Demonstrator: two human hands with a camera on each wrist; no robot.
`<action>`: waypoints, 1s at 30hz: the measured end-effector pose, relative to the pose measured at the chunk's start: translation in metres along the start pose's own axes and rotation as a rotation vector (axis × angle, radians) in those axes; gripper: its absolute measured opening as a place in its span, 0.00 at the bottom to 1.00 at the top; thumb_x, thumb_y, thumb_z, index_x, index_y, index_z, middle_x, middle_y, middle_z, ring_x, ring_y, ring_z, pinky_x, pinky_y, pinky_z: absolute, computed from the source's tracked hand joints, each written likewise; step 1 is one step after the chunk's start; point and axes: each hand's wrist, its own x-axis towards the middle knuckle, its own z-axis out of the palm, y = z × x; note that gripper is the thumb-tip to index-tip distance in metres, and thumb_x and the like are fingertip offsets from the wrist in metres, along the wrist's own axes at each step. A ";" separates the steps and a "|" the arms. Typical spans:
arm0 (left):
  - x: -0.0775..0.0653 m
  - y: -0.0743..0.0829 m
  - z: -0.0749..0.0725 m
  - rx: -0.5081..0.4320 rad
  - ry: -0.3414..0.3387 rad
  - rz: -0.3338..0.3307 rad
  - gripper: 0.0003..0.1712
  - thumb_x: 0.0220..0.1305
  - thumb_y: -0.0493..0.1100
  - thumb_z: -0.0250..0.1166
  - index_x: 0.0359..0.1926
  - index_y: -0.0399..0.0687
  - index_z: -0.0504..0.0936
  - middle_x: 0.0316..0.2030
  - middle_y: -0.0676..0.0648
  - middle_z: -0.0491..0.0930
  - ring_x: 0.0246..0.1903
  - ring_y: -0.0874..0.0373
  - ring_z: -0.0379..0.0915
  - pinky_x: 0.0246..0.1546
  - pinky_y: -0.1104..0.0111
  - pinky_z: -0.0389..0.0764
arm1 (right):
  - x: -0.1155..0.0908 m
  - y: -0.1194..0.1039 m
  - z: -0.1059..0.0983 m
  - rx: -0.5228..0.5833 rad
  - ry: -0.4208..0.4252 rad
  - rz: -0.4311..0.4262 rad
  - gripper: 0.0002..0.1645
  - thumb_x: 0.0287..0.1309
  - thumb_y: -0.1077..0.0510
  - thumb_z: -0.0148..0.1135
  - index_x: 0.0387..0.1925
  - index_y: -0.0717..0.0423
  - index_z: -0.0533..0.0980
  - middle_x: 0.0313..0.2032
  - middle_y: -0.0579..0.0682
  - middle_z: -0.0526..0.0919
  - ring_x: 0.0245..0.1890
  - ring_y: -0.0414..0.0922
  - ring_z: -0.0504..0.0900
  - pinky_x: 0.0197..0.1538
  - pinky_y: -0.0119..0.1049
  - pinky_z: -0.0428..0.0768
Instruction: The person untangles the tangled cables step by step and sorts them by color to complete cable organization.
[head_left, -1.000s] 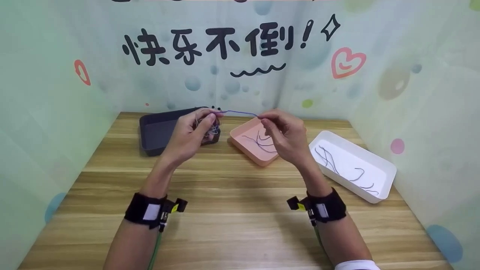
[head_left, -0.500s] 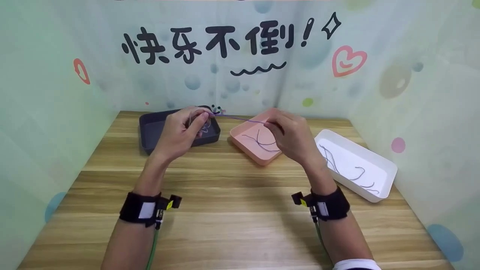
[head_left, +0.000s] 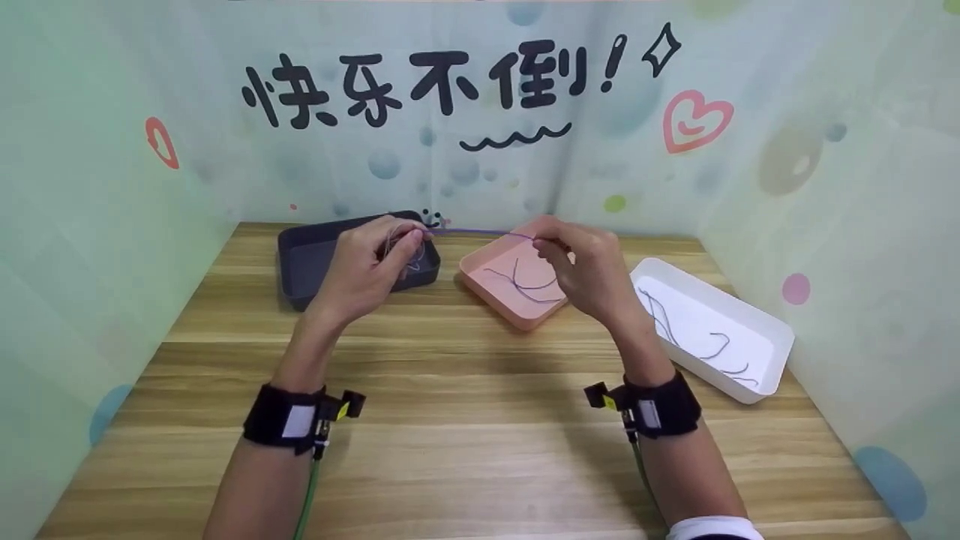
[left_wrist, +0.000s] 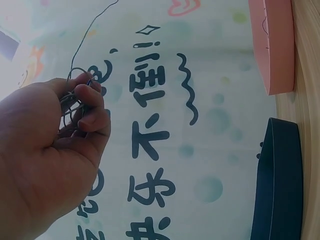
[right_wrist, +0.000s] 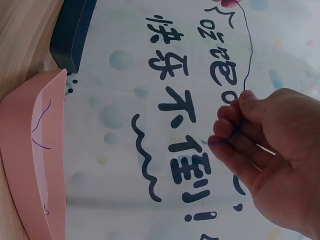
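A thin purple string (head_left: 480,231) stretches nearly straight between the two hands, above the trays. My left hand (head_left: 360,266) holds one end of it between thumb and fingers, along with a loose tangle of strings (left_wrist: 72,107) gathered inside the curled fingers. At the other end, my right hand (head_left: 589,266) pinches the string between thumb and forefinger. In the right wrist view, the string's blue-looking tail (right_wrist: 232,134) lies across the other fingers. The left hand overlaps the dark tray (head_left: 307,274) in the head view; the right overlaps the pink tray (head_left: 525,319).
Several strings lie in the pink tray. On the right stands a white tray (head_left: 757,345) with several dark strings in it. The trays sit on a wood-grain table (head_left: 480,450), with printed cloth walls (head_left: 480,165) at the back and sides.
My hands have moved apart, the right one shifting right and slightly down. The string between them has gone from slack to nearly straight. The trays have stayed in place.
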 end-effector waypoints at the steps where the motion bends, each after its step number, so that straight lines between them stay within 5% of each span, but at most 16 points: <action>1: 0.000 0.001 0.000 -0.007 0.004 -0.001 0.09 0.66 0.49 0.52 0.38 0.63 0.79 0.26 0.57 0.74 0.16 0.66 0.69 0.17 0.70 0.70 | 0.001 0.000 0.001 0.059 -0.001 -0.009 0.15 0.54 0.63 0.60 0.40 0.40 0.78 0.31 0.36 0.80 0.28 0.34 0.76 0.30 0.28 0.75; 5: 0.000 0.007 0.003 -0.012 0.013 0.014 0.10 0.66 0.48 0.51 0.39 0.62 0.79 0.24 0.56 0.73 0.15 0.65 0.68 0.17 0.70 0.69 | 0.004 -0.007 0.006 0.181 0.011 -0.047 0.12 0.53 0.62 0.62 0.41 0.47 0.77 0.35 0.43 0.81 0.35 0.39 0.80 0.37 0.32 0.77; 11: 0.000 0.032 0.010 -0.057 -0.002 0.044 0.10 0.66 0.40 0.52 0.40 0.50 0.80 0.26 0.50 0.74 0.17 0.60 0.68 0.18 0.71 0.68 | 0.007 -0.034 0.017 0.186 0.009 -0.092 0.21 0.52 0.57 0.64 0.49 0.56 0.74 0.46 0.46 0.78 0.46 0.42 0.75 0.47 0.36 0.72; 17: -0.001 0.048 0.017 -0.070 -0.056 0.064 0.09 0.65 0.37 0.53 0.41 0.42 0.79 0.26 0.47 0.74 0.18 0.59 0.68 0.20 0.71 0.69 | 0.006 -0.052 0.030 0.127 0.044 -0.163 0.14 0.53 0.58 0.63 0.43 0.55 0.77 0.39 0.42 0.80 0.38 0.34 0.76 0.40 0.29 0.73; 24: -0.003 0.046 0.017 -0.124 -0.198 0.089 0.08 0.63 0.37 0.56 0.41 0.48 0.79 0.25 0.49 0.72 0.19 0.61 0.68 0.19 0.70 0.69 | 0.007 -0.049 0.026 0.165 0.083 -0.159 0.06 0.52 0.65 0.61 0.34 0.53 0.79 0.33 0.40 0.79 0.29 0.34 0.74 0.31 0.26 0.72; 30: -0.005 0.025 0.019 -0.137 -0.383 0.039 0.05 0.64 0.46 0.56 0.38 0.59 0.78 0.23 0.54 0.72 0.18 0.63 0.67 0.17 0.69 0.69 | 0.007 -0.041 0.014 0.053 0.034 -0.198 0.05 0.54 0.66 0.59 0.29 0.54 0.79 0.29 0.42 0.77 0.30 0.34 0.72 0.32 0.25 0.70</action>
